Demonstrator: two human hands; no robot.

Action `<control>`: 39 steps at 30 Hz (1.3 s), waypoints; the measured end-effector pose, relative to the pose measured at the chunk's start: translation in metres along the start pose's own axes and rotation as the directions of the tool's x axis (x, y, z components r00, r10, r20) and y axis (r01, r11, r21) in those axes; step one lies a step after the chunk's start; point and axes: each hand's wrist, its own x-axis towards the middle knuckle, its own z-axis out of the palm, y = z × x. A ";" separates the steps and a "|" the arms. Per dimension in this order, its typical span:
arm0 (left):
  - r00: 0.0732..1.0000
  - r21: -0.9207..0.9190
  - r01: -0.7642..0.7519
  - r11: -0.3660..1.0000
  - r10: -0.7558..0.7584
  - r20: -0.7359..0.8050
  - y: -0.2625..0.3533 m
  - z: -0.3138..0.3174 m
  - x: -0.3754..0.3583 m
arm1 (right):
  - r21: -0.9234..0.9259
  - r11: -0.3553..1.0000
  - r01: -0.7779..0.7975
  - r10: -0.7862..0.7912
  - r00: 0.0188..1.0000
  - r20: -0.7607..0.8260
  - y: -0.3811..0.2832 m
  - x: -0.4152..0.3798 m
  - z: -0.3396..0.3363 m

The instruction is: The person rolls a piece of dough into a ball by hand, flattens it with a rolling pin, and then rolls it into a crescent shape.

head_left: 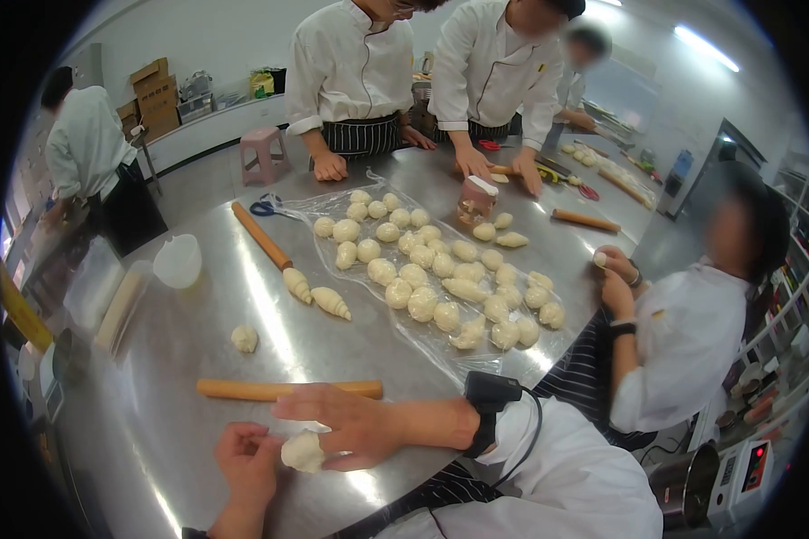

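Observation:
Near the front edge of the steel table, a pale dough ball (303,452) sits between my two hands. The fingers of my left hand (247,458) are bent and pressed together at the dough's left side. My right hand (351,426) has its fingers stretched out above the dough, with its thumb below and its palm beside it. Just behind my right hand lies a wooden rolling pin (243,389), partly covered by the fingers. Another small dough ball (244,339) rests farther back on the left.
Several dough pieces (421,304) lie on plastic film mid-table. Left of them are two ridged dough rolls (331,303), a second rolling pin (261,235), scissors (274,208) and a white bowl (179,261). Co-workers stand across the table; another person (683,332) sits at the right.

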 end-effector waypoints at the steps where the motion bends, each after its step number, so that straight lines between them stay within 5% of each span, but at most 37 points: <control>1: 0.999 -0.026 0.031 0.999 -0.031 -0.020 0.006 0.005 0.001 | 0.002 1.000 0.000 0.000 1.000 0.003 0.001 0.000 0.000; 17: 0.991 -0.108 -0.123 0.986 0.128 0.036 -0.012 0.002 0.008 | -0.013 1.000 0.007 -0.007 1.000 0.002 0.001 -0.001 0.000; 39: 0.994 -0.170 -0.097 0.981 0.103 0.026 -0.007 0.002 0.007 | -0.012 1.000 0.017 -0.017 1.000 -0.007 0.002 -0.001 0.001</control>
